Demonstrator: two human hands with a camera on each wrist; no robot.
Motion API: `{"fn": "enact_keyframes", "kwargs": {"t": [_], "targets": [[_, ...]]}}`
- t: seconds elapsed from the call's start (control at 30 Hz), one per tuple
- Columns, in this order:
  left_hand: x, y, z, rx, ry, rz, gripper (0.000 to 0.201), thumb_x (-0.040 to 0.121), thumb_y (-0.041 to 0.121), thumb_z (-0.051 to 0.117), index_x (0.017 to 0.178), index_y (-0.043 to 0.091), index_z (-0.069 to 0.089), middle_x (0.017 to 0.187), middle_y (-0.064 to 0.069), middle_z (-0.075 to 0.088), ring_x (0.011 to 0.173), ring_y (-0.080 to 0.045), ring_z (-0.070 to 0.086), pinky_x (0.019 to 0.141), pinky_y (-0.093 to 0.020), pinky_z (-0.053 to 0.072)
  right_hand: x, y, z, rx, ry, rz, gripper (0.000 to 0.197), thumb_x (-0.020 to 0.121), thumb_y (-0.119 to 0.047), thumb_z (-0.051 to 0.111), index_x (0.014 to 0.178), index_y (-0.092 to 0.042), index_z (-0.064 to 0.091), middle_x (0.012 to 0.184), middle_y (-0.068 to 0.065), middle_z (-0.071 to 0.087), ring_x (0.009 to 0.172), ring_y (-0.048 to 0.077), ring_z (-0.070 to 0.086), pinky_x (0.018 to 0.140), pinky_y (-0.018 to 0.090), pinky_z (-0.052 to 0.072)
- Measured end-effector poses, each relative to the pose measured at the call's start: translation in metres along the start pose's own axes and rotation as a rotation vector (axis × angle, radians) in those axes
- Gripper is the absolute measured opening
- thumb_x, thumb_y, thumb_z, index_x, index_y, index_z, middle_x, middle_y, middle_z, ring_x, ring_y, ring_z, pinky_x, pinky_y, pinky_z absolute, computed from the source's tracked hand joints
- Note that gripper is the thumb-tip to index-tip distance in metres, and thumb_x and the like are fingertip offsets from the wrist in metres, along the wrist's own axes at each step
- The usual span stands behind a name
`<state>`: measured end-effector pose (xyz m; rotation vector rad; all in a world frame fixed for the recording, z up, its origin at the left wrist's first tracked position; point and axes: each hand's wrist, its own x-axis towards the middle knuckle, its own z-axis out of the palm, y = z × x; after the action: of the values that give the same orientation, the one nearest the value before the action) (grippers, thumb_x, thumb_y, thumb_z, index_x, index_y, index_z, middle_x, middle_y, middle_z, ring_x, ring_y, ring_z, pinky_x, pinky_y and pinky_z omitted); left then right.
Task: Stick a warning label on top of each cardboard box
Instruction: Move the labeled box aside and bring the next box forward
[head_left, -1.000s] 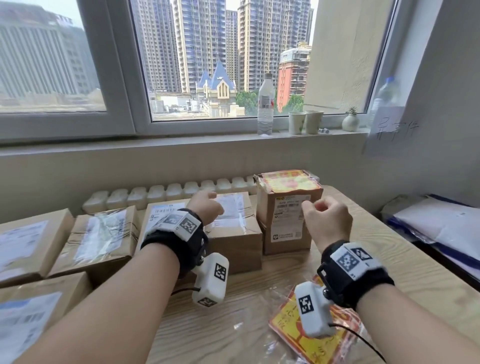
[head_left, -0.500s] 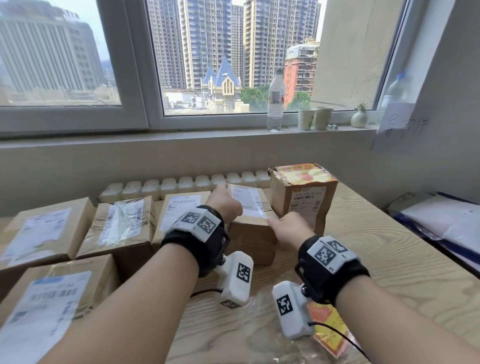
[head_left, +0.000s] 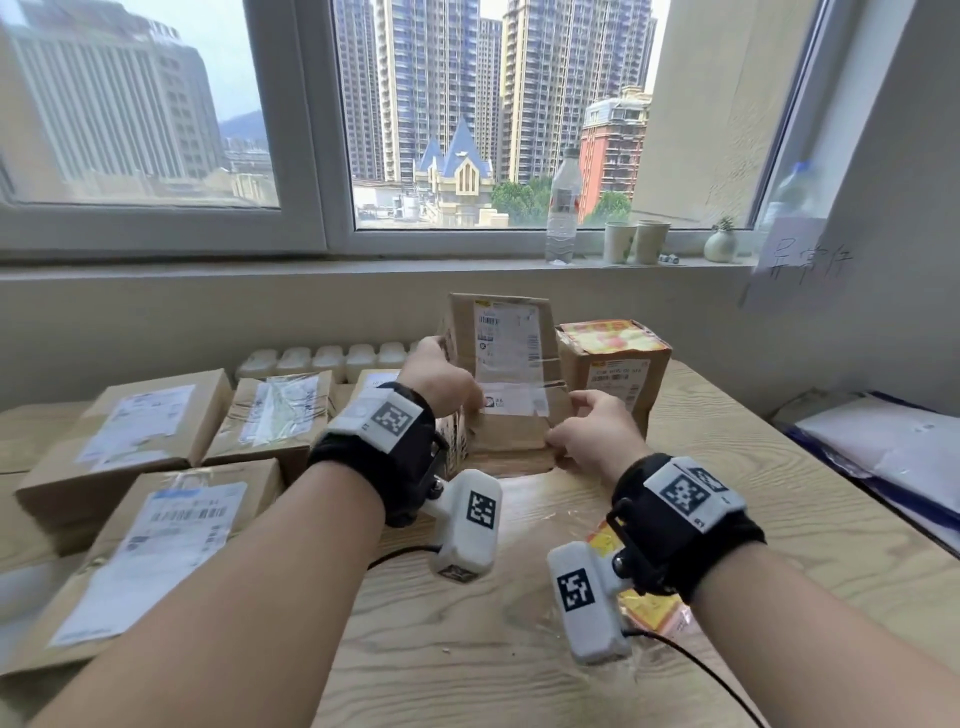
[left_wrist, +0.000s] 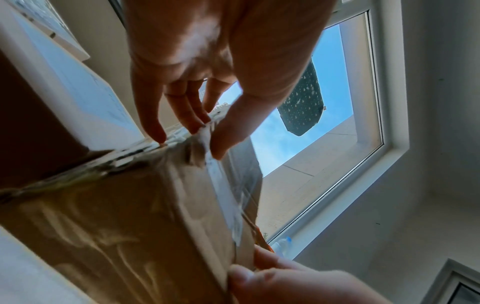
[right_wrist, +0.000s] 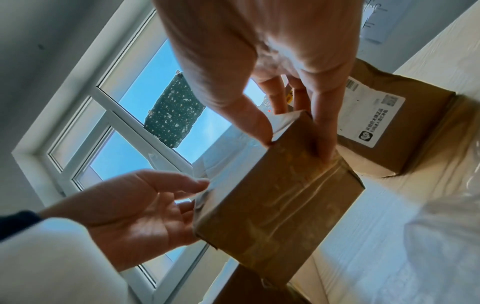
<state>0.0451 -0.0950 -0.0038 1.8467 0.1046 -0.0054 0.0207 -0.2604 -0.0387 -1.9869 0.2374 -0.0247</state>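
Note:
A brown cardboard box (head_left: 511, 434) with a white shipping slip stands tilted up on its edge at the table's middle. My left hand (head_left: 441, 379) holds its left side, thumb on the front and fingers behind (left_wrist: 205, 139). My right hand (head_left: 582, 431) grips its lower right corner between thumb and fingers (right_wrist: 294, 148). Right behind it stands a second box (head_left: 608, 379) with a yellow and red warning label (head_left: 608, 335) on top. A sheet of the same labels (head_left: 649, 608) lies in clear wrap under my right wrist.
Several flat boxes (head_left: 130, 431) with shipping slips crowd the table's left half. A row of small white bottles (head_left: 311, 358) lines the wall. Papers (head_left: 883, 447) lie at the right beside the wooden table (head_left: 779, 493). A water bottle (head_left: 563, 208) and cups (head_left: 634, 241) stand on the sill.
The box lay flat under my left hand; my right hand came over from the labelled box and took its corner. Both hands have now raised it onto its edge.

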Motion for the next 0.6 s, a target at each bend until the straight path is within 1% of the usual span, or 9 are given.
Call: {"fn": "enact_keyframes", "kwargs": {"t": [0.1,0.13,0.23,0.3,0.33,0.4,0.47,0.53,0.6], "targets": [[-0.011,0.002,-0.010,-0.051,0.022,0.026,0.088,0.063,-0.019,0.073,0.139,0.006,0.034,0.091,-0.005,0.058,0.107,-0.030,0.061,0.095,-0.046,0.051,-0.017,-0.008,-0.008,0.039,-0.032,-0.042,0.062,0.082,0.007,0.061,0.139,-0.013,0.047,0.091,0.001,0.061,0.083,0.022,0.062,0.081,0.041,0.058],[-0.017,0.003,-0.014,-0.061,0.020,0.035,0.096,0.061,-0.016,0.076,0.142,0.008,0.031,0.091,-0.007,0.058,0.107,-0.030,0.061,0.094,-0.047,0.051,-0.022,-0.010,-0.010,0.040,-0.049,-0.054,0.062,0.082,0.007,0.060,0.138,-0.015,0.048,0.091,0.001,0.062,0.086,0.022,0.063,0.079,0.040,0.057],[-0.032,0.002,-0.027,-0.091,-0.010,0.048,0.115,0.057,-0.013,0.080,0.151,0.014,0.018,0.109,-0.015,0.065,0.108,-0.027,0.062,0.096,-0.044,0.050,-0.035,-0.012,-0.011,-0.004,-0.107,-0.092,0.078,0.075,0.015,0.060,0.142,-0.021,0.042,0.106,0.007,0.066,0.096,0.023,0.063,0.066,0.032,0.052],[-0.045,-0.004,-0.036,-0.131,-0.030,0.043,0.106,0.062,-0.019,0.073,0.150,0.011,0.021,0.079,-0.004,0.069,0.098,-0.023,0.066,0.094,-0.042,0.051,-0.044,-0.011,-0.008,0.008,-0.117,-0.117,0.072,0.074,0.016,0.063,0.133,-0.021,0.045,0.099,0.003,0.063,0.091,0.018,0.062,0.066,0.027,0.049],[-0.053,-0.009,-0.040,-0.139,-0.041,0.043,0.102,0.064,-0.022,0.069,0.149,0.011,0.025,0.065,0.001,0.064,0.094,-0.024,0.067,0.094,-0.043,0.051,-0.048,-0.011,-0.005,0.021,-0.111,-0.123,0.066,0.074,0.015,0.067,0.127,-0.019,0.047,0.096,0.002,0.061,0.088,0.015,0.062,0.066,0.025,0.049],[-0.065,-0.026,-0.048,-0.150,-0.064,0.049,0.098,0.064,-0.026,0.064,0.147,0.013,0.029,0.061,-0.001,0.057,0.093,-0.029,0.067,0.092,-0.048,0.052,-0.055,-0.010,0.002,0.035,-0.104,-0.150,0.056,0.072,0.009,0.073,0.116,-0.016,0.048,0.100,0.003,0.062,0.086,0.012,0.061,0.068,0.026,0.051],[-0.073,-0.044,-0.056,-0.177,-0.065,0.059,0.097,0.062,-0.030,0.060,0.144,0.015,0.033,0.067,-0.006,0.054,0.094,-0.036,0.065,0.083,-0.050,0.055,-0.060,-0.011,0.011,0.018,-0.104,-0.174,0.051,0.072,0.003,0.076,0.111,-0.015,0.048,0.103,0.003,0.061,0.089,0.013,0.061,0.076,0.030,0.055],[-0.077,-0.061,-0.063,-0.175,-0.038,0.062,0.097,0.060,-0.032,0.057,0.139,0.021,0.037,0.065,-0.006,0.051,0.081,-0.032,0.064,0.062,-0.041,0.057,-0.062,-0.011,0.021,-0.021,-0.092,-0.188,0.048,0.071,0.000,0.077,0.108,-0.013,0.050,0.104,0.004,0.061,0.093,0.016,0.062,0.083,0.035,0.056],[-0.082,-0.076,-0.068,-0.136,-0.009,0.057,0.099,0.059,-0.032,0.056,0.138,0.025,0.037,0.066,-0.007,0.051,0.074,-0.026,0.062,0.051,-0.031,0.052,-0.064,-0.009,0.031,-0.071,-0.086,-0.196,0.048,0.069,-0.001,0.078,0.106,-0.014,0.051,0.105,0.004,0.062,0.097,0.019,0.062,0.087,0.039,0.056]]}}
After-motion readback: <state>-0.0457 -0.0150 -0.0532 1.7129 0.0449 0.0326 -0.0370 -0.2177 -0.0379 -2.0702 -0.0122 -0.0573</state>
